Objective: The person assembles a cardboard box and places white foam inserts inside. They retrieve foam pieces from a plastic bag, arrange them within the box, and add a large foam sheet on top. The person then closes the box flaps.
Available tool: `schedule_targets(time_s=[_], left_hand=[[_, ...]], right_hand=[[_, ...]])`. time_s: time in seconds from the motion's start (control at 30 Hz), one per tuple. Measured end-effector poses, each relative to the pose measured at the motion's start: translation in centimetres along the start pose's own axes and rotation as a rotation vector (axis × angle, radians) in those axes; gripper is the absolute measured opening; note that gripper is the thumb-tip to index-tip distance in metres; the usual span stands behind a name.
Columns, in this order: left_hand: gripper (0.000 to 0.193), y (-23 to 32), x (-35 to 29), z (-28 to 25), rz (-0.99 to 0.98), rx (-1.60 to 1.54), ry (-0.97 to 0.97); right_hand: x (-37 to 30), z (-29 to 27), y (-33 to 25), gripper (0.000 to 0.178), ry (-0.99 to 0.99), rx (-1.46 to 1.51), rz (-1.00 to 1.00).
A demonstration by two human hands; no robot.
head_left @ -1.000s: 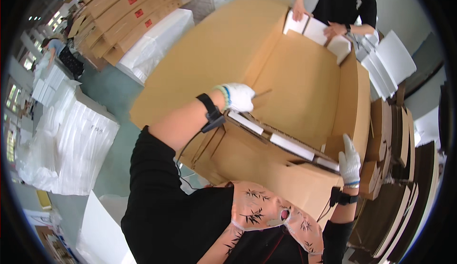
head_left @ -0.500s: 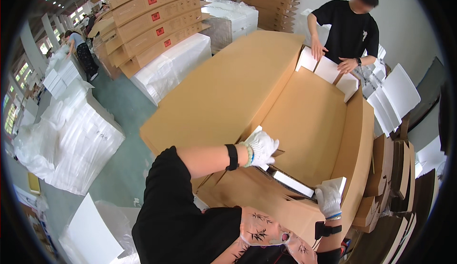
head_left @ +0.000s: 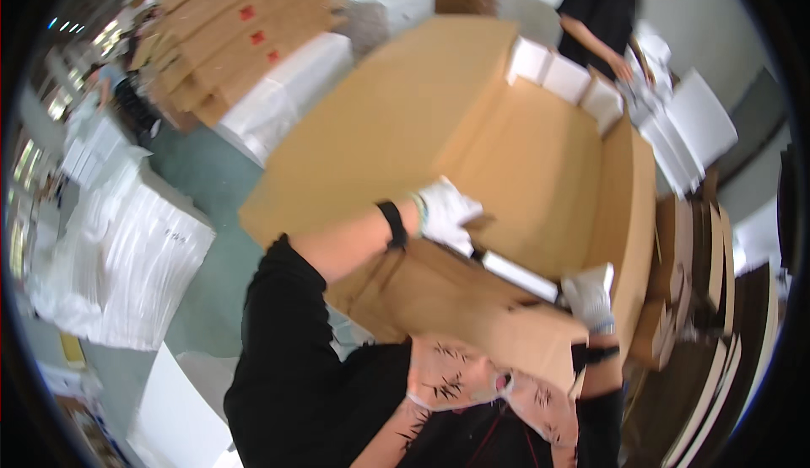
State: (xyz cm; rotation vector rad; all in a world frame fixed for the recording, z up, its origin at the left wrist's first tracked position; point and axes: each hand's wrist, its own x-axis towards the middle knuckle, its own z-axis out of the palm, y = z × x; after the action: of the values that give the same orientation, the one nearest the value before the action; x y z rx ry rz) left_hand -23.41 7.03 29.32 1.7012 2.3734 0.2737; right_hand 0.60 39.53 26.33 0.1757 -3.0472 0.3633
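Observation:
A long open cardboard box (head_left: 620,215) lies before me, its brown bottom bare between the ends. At the near left corner is my left hand (head_left: 451,215) in a white knit glove, fingers stretched out and apart over the box's end. My right hand (head_left: 588,293), gloved too, rests at the near right corner against white foam there; blur hides its fingers. Between my hands a white foam strip (head_left: 521,276) lines the near end. A loose cardboard flap (head_left: 472,303) hangs on my side of it. White foam blocks (head_left: 565,78) line the far end.
A co-worker (head_left: 603,17) in black stands beyond the far end, hands near white foam sheets (head_left: 692,122). The wide box flap (head_left: 363,131) spreads left. Stacked cartons (head_left: 245,38) and wrapped white stacks (head_left: 135,257) stand further left. Cardboard pieces (head_left: 675,274) lean at the right.
My view has shifted, so the scene sits higher. The near cardboard flap has risen toward the end. The co-worker's hands have left the far foam blocks and moved right to the white sheets.

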Motion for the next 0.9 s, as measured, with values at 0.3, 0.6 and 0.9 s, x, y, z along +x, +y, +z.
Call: schedule_targets(time_s=[0.3, 0.6, 0.9], left_hand=[[0.057, 0.8, 0.1, -1.2, -0.067, 0.106, -0.227], [0.047, 1.8, 0.9, -0.1, -0.153, -0.101, -0.348], [0.044, 2.1, 0.1, 1.9, -0.155, -0.038, -0.274]], right_hand=[[-0.5, -1.5, -1.0, 0.031, -0.04, -0.009, 0.06], [0.2, -1.9, -1.2, 0.045, -0.119, 0.161, 0.245], [-0.8, -1.5, -2.0, 0.038, 0.135, 0.119, 0.137]])
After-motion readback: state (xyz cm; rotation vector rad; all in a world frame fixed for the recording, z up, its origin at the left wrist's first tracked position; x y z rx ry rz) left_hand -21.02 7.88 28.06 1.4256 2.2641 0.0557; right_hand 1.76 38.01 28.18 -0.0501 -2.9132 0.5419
